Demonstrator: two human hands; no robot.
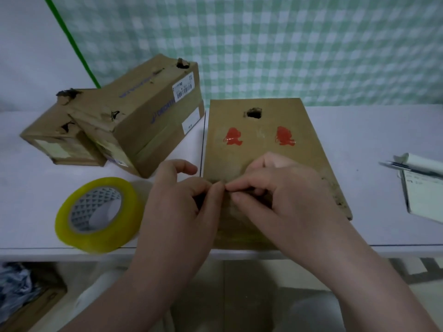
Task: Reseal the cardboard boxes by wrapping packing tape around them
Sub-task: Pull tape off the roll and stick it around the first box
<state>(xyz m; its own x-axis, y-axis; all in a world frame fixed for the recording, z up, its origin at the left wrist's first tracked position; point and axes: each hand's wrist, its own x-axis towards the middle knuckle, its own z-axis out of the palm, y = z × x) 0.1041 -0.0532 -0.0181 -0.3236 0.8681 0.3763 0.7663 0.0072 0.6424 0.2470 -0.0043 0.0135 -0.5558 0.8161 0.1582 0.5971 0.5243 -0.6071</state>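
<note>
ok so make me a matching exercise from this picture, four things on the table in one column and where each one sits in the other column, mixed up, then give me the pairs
Things
1. tape roll
2. box with red marks
3. stacked boxes
4. notepad

Places
A. right edge of the table, with a pen lying on it
B. far left, behind the tape
C. middle, under the left hand and right hand, whose fingertips pinch at its top
D. near left, by the front edge

Pairs: 1-D, 2-C, 3-B, 4-A
</note>
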